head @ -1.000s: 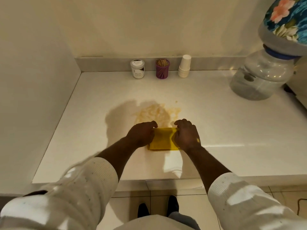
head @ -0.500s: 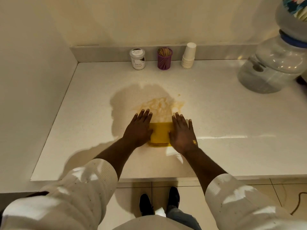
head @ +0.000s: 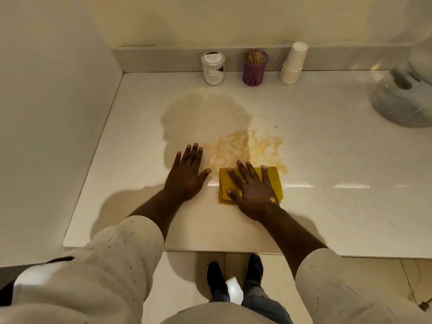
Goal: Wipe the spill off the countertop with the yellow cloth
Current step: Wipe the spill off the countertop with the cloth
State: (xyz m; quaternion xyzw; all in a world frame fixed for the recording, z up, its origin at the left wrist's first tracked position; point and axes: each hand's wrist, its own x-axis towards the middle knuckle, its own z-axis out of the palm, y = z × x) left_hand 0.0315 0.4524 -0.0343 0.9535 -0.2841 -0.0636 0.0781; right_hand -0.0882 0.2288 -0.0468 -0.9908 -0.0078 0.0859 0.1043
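Note:
A brown spill (head: 247, 148) spreads over the middle of the white countertop (head: 332, 160). The folded yellow cloth (head: 277, 182) lies at the spill's near edge, its far right corner touching the stain. My right hand (head: 253, 194) presses flat on the cloth with fingers spread, covering most of it. My left hand (head: 187, 177) rests flat on the bare counter just left of the cloth, fingers apart, touching neither the cloth nor the spill.
Against the back ledge stand a white jar (head: 212, 67), a purple toothpick holder (head: 255, 69) and a stack of paper cups (head: 293, 64). A large water bottle (head: 404, 94) sits at the far right. A wall bounds the counter on the left.
My left hand has come off the cloth and now lies on the counter beside it. The cloth has shifted right under my right hand, whose fingers went from curled to flat.

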